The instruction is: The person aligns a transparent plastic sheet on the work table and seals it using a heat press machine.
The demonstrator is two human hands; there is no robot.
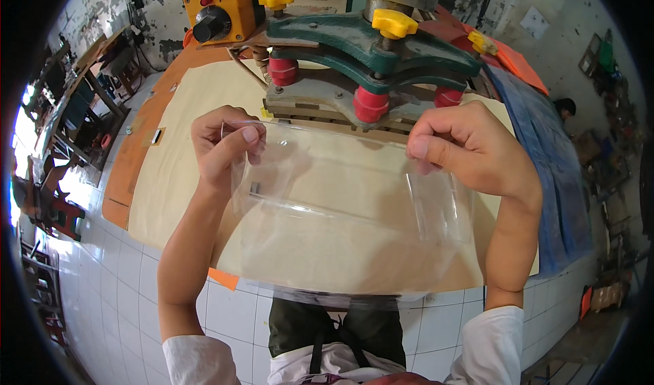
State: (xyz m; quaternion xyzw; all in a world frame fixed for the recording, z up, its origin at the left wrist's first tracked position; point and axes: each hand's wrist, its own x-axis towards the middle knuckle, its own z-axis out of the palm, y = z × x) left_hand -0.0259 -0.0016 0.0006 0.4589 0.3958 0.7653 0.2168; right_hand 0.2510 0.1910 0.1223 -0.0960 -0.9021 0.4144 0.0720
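Between my hands hangs a clear plastic sheet [340, 180], see-through and creased, with folded flaps at both sides. My left hand [228, 143] pinches its upper left corner between thumb and fingers. At the upper right corner my right hand [470, 146] grips the same sheet, thumb against curled fingers. Just beyond the sheet's top edge stands a green press machine [368, 48] with red insulators [371, 103] and yellow knobs [395, 24]. The sheet hangs over a cream-coloured board [184, 153] on the table.
A yellow control box [219, 10] with a black dial sits at the back left. The wooden table edge [119, 194] runs along the left. Blue plastic sheeting [545, 180] drapes down the right side, near orange material [521, 68]. Another person [564, 108] is partly visible at far right.
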